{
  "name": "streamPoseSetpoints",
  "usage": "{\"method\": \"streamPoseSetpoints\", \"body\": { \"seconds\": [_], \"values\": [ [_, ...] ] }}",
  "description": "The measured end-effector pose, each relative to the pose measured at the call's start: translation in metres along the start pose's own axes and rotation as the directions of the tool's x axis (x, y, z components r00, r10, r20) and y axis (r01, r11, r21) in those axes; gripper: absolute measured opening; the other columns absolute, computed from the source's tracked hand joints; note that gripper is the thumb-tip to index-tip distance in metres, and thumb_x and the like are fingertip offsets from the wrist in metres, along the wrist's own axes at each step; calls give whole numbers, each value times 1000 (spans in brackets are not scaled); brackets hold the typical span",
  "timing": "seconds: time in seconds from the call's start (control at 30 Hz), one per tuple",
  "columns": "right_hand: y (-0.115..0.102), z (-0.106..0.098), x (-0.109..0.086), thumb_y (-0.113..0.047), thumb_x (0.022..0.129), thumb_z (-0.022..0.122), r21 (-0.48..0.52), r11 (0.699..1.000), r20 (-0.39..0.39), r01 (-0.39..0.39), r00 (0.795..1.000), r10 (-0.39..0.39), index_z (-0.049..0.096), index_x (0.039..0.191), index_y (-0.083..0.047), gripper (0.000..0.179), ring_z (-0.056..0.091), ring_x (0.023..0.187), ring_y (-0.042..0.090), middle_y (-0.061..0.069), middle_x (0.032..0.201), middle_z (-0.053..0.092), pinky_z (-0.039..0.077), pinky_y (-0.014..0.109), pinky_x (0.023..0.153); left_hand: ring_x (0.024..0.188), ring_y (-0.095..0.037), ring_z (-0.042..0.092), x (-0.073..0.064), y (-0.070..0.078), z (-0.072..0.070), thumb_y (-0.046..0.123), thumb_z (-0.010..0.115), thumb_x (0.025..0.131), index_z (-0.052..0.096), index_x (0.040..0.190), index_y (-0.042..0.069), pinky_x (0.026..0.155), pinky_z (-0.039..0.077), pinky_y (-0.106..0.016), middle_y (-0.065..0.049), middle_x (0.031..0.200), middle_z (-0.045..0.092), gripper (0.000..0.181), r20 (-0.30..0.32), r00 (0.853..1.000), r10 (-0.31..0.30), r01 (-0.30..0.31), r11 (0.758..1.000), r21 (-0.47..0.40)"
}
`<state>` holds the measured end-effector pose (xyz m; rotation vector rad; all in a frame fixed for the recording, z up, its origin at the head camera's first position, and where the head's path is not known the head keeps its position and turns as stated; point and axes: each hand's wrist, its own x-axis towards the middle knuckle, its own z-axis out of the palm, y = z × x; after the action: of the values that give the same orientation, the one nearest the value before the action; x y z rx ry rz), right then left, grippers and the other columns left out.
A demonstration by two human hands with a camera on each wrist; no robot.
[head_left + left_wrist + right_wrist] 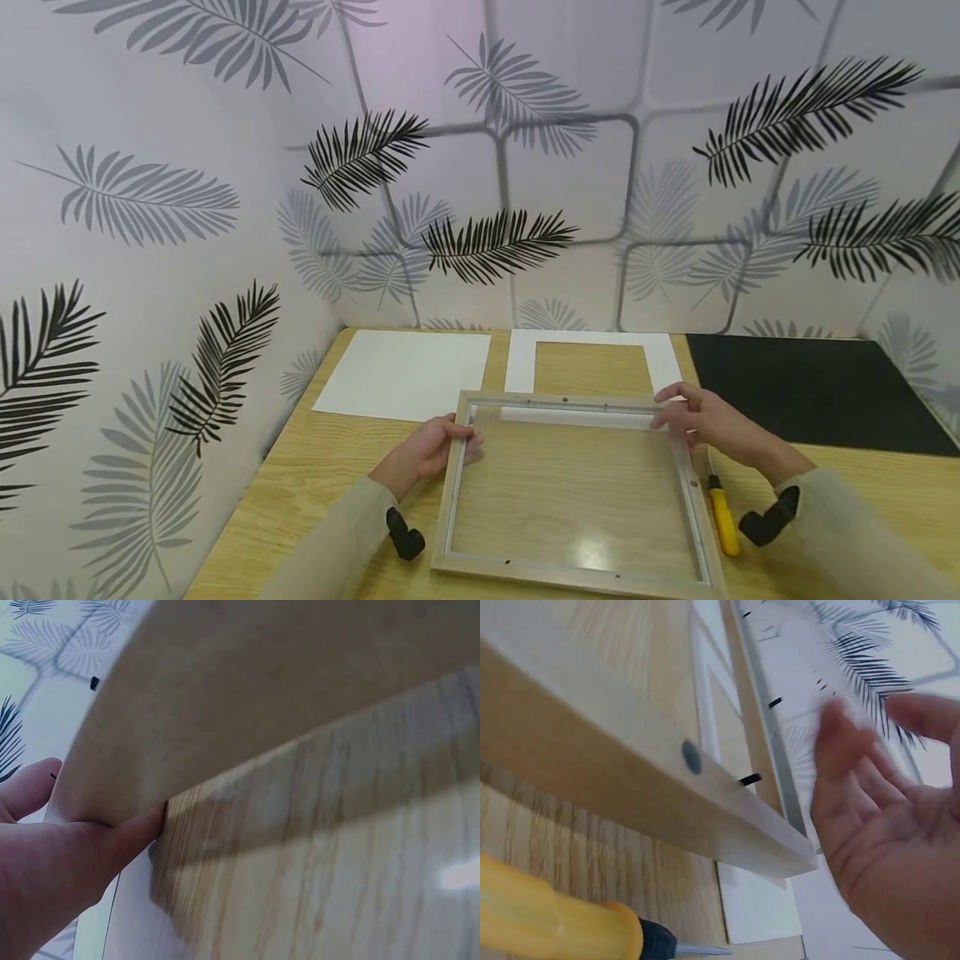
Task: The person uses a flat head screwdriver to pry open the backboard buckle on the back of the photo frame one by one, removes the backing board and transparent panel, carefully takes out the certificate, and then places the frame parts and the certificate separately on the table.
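A light wooden picture frame (702,521) with a clear pane (577,492) is tilted up above the table in the head view. Small dark tabs show along its inner edge. My left hand (431,450) grips the frame's left side near the upper corner, thumb on the face and fingers behind the pane. In the left wrist view, that hand (67,862) holds the wooden edge. By the upper right corner is my right hand (708,421). The right wrist view shows this hand (889,817) just off the frame's corner, fingers loosely bent and holding nothing.
A yellow-handled screwdriver (722,517) lies on the wooden table (300,492), right of the frame. Along the back lie a white sheet (405,371), a white mat with a cut-out window (521,362) and a black board (810,392). A leaf-patterned wall (562,183) stands behind.
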<state>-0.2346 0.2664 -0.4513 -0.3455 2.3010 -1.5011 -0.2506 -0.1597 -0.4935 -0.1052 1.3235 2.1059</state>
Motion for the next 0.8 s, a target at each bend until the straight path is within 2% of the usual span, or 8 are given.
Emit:
{"method": "streamPoseSetpoints", "body": {
  "seconds": [0.07, 0.13, 0.23, 0.4, 0.5, 0.67, 0.73, 0.8],
  "values": [
    [0, -3, -4, -18, 94, 59, 78, 997, 100, -28, 995, 20, 29, 137, 5, 57, 60, 80, 29, 21, 107, 63, 52, 34, 63, 77, -15, 55, 0, -1, 0, -5, 38, 94, 23, 122, 3, 90, 45, -39, -6, 85, 54, 32, 3, 1000, 8, -8, 1000, 7],
    [1, -5, -7, -14, 93, 60, 88, 996, 133, -30, 991, 18, 19, 143, 5, 67, 62, 79, 29, 22, 109, 62, 53, 35, 66, 76, -16, 53, 1, -1, 0, -6, 38, 94, 26, 117, 2, 84, 45, -36, -6, 84, 53, 27, 6, 1000, 18, -18, 1000, 19],
    [5, -10, -11, -14, 94, 59, 55, 998, 64, 7, 998, -10, 15, 146, 5, 70, 62, 82, 27, 22, 109, 60, 54, 35, 70, 74, -15, 50, 2, -2, -1, -5, 37, 93, 30, 110, 1, 75, 45, -30, -6, 83, 50, 19, 10, 1000, 23, -24, 998, 65],
    [15, -18, -20, -7, 98, 51, 81, 995, -52, 57, 997, -53, 6, 148, 4, 69, 66, 87, 23, 29, 114, 54, 55, 40, 69, 77, -15, 55, 3, -1, -4, 0, 41, 94, 31, 119, -6, 71, 49, -27, -8, 88, 53, 27, -22, 999, 30, -24, 973, 231],
    [18, -21, -25, -3, 97, 49, 105, 993, -53, 58, 997, -53, 1, 148, 5, 72, 66, 85, 21, 27, 113, 53, 55, 40, 65, 82, -16, 57, 1, 2, -8, 5, 44, 96, 31, 127, -10, 74, 49, -28, -10, 95, 55, 36, -32, 999, 43, -28, 928, 370],
    [24, -26, -32, 3, 94, 51, 156, 985, -78, 67, 995, -56, 7, 149, 0, 71, 62, 78, 19, 16, 103, 54, 54, 37, 61, 91, -18, 59, -6, 9, -12, 12, 49, 97, 39, 127, -12, 81, 49, -34, -14, 106, 60, 40, -28, 999, 42, -18, 807, 590],
    [26, -31, -36, 2, 95, 51, 226, 970, -89, 91, 993, -73, 10, 150, -5, 69, 65, 82, 20, 11, 105, 56, 55, 37, 65, 92, -19, 59, -8, 12, -11, 12, 50, 97, 41, 126, -13, 83, 50, -36, -15, 107, 61, 39, -28, 999, 40, -13, 775, 632],
    [29, -40, -41, 2, 96, 51, 330, 936, -94, 124, 991, -98, 11, 150, -10, 68, 67, 87, 20, 5, 106, 58, 56, 37, 68, 93, -19, 59, -9, 13, -10, 12, 51, 97, 42, 127, -12, 83, 50, -36, -15, 108, 61, 40, -37, 999, 39, -5, 758, 653]
  ]
}}
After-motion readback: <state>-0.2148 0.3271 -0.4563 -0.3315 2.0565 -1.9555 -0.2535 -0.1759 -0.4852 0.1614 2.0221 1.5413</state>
